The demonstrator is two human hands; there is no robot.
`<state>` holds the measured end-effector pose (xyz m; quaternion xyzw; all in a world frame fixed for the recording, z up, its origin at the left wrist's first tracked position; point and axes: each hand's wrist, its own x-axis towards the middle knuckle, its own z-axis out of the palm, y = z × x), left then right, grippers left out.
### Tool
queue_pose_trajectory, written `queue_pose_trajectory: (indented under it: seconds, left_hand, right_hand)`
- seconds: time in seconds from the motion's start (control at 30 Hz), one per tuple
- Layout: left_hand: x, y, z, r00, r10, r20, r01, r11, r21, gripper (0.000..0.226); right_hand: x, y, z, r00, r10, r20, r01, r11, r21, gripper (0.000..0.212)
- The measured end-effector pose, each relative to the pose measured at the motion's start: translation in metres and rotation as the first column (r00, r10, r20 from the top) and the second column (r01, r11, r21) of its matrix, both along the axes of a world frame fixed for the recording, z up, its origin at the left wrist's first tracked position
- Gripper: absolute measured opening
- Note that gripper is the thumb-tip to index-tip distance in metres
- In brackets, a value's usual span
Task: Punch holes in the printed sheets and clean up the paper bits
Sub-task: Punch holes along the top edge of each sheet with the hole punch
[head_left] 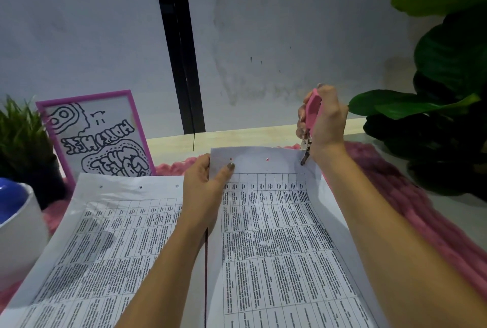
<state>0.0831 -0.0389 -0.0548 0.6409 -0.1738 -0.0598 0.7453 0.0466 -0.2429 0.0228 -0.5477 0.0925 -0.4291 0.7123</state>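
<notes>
- The right hand (326, 122) has its fingers curled tight round the handles of a pink hole punch (313, 108). The metal nose points down and sits over the top right corner of the right sheet (276, 222).
- Whether the punch has bitten through cannot be told; the hand hides the handles' gap.
- The left hand (201, 182) pinches the same sheet at its top left edge, thumb on top and the other fingers underneath, lifting that edge slightly.
- The right sheet already has two holes along its top margin, so this looks like the third and last.
- The left sheet (105, 235) lies flat just beside it, touching or nearly so, with three holes across its top.
- Both sheets rest on a fuzzy pink mat (395, 195).
- Risks from here:
  - The nose sits very near the corner, so the hole could tear out to the edge.
  - It could also land out of line with the other two, because the lifted paper curves.
  - If the pinch slackens during the squeeze, the sheet may swivel under the nose.
  - Punched bits could drop into the mat's pile, where they would be hard to pick out.
  - A pale fleck mid-sheet may be such a bit, but it is too blurred to be sure.
</notes>
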Motion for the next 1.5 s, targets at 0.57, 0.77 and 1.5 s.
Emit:
queue_pose_trajectory:
  seconds: [0.57,0.77,1.5]
  left_hand:
    - [-0.01,-0.003,0.003,0.985,0.081,0.15,-0.096,0.991,0.096,0.024]
    - [-0.035,-0.028,0.025,0.495,0.029,0.868,-0.496,0.83,0.255,0.057]
    - [-0.027,-0.077,0.052,0.531,-0.456,0.714,-0.481,0.531,0.697,0.019]
  right_hand:
    - [-0.002,0.001,-0.002,0.999,-0.047,0.016,0.047,0.999,0.023,0.032]
    - [-0.016,0.007,-0.005,0.996,0.004,0.088,-0.002,1.0,-0.013,0.051]
    - [-0.027,0.016,-0.004,0.983,0.099,0.152,-0.102,0.995,0.012,0.055]
